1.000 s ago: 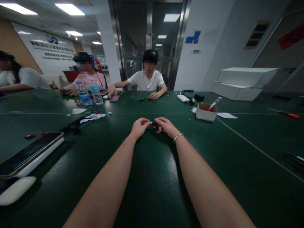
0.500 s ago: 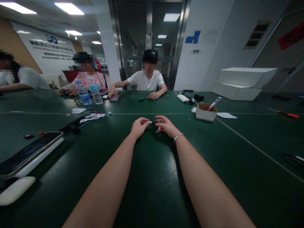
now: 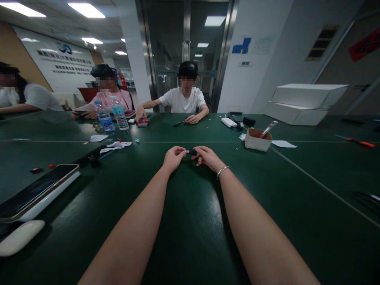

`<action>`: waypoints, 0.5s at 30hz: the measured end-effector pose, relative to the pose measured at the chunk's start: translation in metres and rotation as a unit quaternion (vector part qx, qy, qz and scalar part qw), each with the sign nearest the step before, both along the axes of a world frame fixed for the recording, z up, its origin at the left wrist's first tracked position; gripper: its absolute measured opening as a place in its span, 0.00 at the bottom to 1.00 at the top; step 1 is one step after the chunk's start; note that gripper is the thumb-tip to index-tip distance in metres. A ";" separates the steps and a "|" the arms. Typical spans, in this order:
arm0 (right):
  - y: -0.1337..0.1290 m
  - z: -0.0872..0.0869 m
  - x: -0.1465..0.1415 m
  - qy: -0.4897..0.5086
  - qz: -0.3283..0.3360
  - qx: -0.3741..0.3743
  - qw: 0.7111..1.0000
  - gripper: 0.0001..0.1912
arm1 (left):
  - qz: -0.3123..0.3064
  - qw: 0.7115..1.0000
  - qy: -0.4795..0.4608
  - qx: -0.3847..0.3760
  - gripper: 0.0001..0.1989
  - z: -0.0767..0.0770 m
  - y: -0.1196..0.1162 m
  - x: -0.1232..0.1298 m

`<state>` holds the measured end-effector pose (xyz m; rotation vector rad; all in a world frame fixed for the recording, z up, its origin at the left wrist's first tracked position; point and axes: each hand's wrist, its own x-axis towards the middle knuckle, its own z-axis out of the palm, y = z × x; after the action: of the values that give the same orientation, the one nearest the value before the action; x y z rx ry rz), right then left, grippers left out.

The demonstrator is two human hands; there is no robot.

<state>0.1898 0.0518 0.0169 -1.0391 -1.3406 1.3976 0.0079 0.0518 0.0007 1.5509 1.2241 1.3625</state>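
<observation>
Since half a second ago, has drawn the fingers of the right hand (image 3: 209, 158) back in around the dark end of a small dark-and-silver piece (image 3: 190, 152). Has kept the left hand (image 3: 173, 160) pinched on the silver end, so probably steadies the piece from both sides now, with a firmer hold than with fingers lifted. Both hands closed on it – can't tell whether it is one solid piece or two parts meeting, too small. Held between the fingertips, just above or touching the desk (image 3: 190, 229), near the middle seam, can't tell which. Count: two hands, one held piece, one silver bracelet (image 3: 223, 172) on the right wrist. To the left, one phone (image 3: 41, 188) on something white, one pale rounded object (image 3: 23, 238) beside it, two small reddish bits (image 3: 37, 170). Farther off, two water bottles (image 3: 105, 118) standing together. To the right, one small open box (image 3: 257, 143) with a clear-wrapped item (image 3: 268, 129) tilted in it, one orange-handled screwdriver (image 3: 364, 144), two white boxes (image 3: 307, 97) stacked. Across and to the far left, three people (image 3: 187, 101) – all beyond reach of the held piece.
</observation>
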 end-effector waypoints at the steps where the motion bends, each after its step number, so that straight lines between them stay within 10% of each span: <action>1: 0.000 0.000 0.000 -0.002 0.007 0.003 1.000 0.08 | 0.003 1.000 0.001 0.000 0.08 0.000 0.000 0.000; 15: -0.001 0.000 0.001 0.008 0.026 -0.005 1.000 0.08 | -0.034 0.999 -0.012 -0.010 0.11 0.003 -0.003 0.000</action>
<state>0.1907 0.0509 0.0173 -1.0042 -1.3593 1.4482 0.0079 0.0487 0.0041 1.5439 1.1566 1.3182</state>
